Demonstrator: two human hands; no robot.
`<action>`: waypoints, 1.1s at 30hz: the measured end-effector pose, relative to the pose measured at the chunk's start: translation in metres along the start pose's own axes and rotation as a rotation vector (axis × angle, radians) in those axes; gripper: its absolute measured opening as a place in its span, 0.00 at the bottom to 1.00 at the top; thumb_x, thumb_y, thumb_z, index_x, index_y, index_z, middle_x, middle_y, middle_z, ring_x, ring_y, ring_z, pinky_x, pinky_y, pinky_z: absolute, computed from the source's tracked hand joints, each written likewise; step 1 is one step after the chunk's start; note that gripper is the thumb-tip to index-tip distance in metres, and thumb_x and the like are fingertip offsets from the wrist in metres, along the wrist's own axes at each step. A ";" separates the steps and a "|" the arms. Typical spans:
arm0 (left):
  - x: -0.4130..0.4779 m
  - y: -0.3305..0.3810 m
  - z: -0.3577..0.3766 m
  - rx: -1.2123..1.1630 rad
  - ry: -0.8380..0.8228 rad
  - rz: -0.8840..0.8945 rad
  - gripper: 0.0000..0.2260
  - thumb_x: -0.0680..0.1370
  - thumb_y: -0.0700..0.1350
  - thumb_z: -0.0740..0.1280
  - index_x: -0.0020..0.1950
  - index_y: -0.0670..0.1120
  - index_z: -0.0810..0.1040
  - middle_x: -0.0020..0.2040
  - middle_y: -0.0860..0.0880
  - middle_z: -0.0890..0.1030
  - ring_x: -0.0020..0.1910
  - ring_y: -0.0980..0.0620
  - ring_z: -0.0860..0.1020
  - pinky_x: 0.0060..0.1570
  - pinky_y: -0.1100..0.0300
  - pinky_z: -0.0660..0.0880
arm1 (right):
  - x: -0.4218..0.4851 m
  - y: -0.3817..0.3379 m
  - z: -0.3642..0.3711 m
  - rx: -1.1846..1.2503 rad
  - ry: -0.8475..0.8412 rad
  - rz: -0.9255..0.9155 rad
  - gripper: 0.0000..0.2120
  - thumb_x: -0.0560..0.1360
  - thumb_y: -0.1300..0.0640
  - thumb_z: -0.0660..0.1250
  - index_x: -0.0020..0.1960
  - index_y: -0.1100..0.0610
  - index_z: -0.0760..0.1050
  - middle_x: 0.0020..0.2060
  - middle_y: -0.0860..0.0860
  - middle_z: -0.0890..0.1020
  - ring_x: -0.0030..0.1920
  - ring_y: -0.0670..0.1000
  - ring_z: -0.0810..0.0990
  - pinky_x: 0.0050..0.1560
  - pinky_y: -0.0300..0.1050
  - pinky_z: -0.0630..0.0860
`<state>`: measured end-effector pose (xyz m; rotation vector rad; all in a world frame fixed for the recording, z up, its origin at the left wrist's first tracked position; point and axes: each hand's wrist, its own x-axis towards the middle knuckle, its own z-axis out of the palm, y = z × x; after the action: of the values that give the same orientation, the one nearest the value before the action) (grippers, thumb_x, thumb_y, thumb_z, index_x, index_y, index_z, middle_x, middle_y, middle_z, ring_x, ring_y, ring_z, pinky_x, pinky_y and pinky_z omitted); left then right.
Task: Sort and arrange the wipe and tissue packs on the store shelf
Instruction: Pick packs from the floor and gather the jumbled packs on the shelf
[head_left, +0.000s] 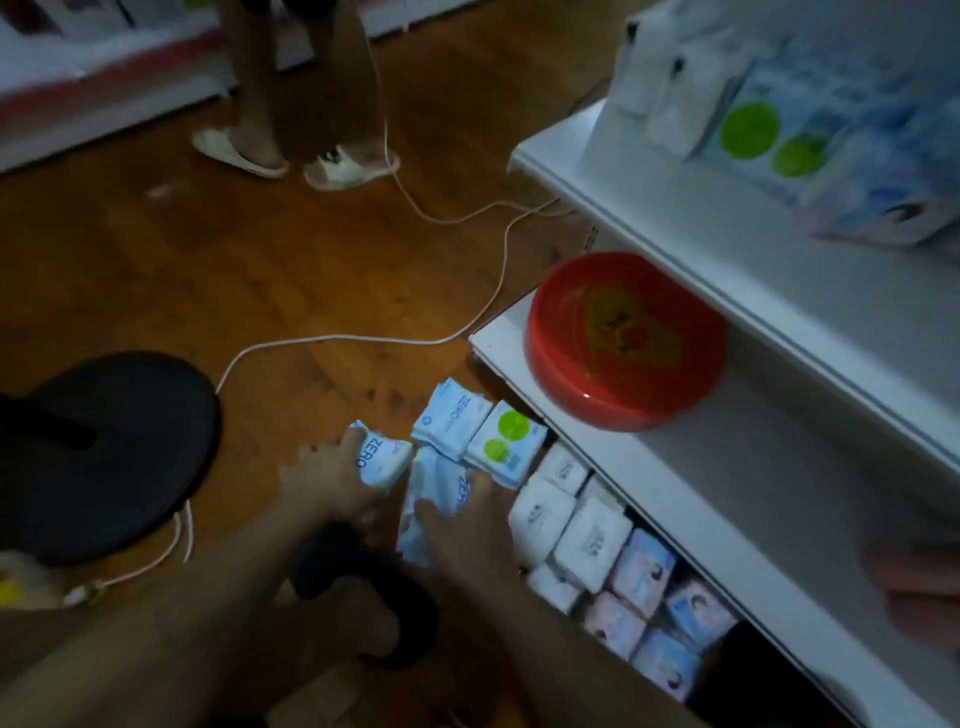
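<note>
At the left end of the shelf unit's (701, 493) lowest tier, beside the white packs (587, 540), the left hand (332, 483) grips a ZERO pack (382, 460) and the right hand (462, 540) clasps a second ZERO pack (441, 493); best seat both flat, labels aligned, edges flush.

Floor (156, 270): brown wood-pattern boards under dim lighting. Right side: a white shelf unit (649, 208) with tiered boards. A red round basin (623, 343) sits on the middle board near its front edge. Lower left: a black round stool (114, 452). A white cable (498, 270) trails across the floor. Upper left: a second white display stand (78, 78), blurred, with a person's sandalled feet (291, 156) beside it.
</note>
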<state>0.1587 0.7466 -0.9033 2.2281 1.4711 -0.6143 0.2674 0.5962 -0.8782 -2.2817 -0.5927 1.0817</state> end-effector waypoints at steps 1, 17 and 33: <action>0.010 -0.010 0.012 -0.049 -0.032 -0.017 0.39 0.68 0.63 0.69 0.74 0.56 0.57 0.69 0.46 0.68 0.67 0.39 0.67 0.63 0.44 0.67 | 0.008 0.002 0.021 0.063 -0.006 0.127 0.35 0.71 0.42 0.67 0.72 0.54 0.60 0.67 0.56 0.65 0.66 0.58 0.69 0.64 0.49 0.68; 0.118 -0.034 0.134 -0.284 -0.255 0.157 0.32 0.73 0.56 0.71 0.74 0.53 0.65 0.66 0.40 0.71 0.64 0.42 0.73 0.63 0.53 0.69 | 0.123 0.048 0.133 -0.280 0.353 0.314 0.23 0.69 0.52 0.70 0.58 0.64 0.70 0.66 0.61 0.65 0.64 0.63 0.66 0.65 0.53 0.64; 0.123 -0.013 0.153 -0.525 -0.240 0.093 0.30 0.75 0.39 0.68 0.76 0.50 0.65 0.69 0.35 0.65 0.69 0.40 0.66 0.67 0.59 0.64 | 0.133 0.059 0.122 -0.371 -0.203 0.268 0.38 0.74 0.51 0.64 0.77 0.49 0.47 0.73 0.59 0.44 0.67 0.63 0.65 0.66 0.54 0.66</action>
<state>0.1686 0.7600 -1.0991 1.7386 1.2265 -0.3906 0.2567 0.6648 -1.0549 -2.6459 -0.6213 1.4458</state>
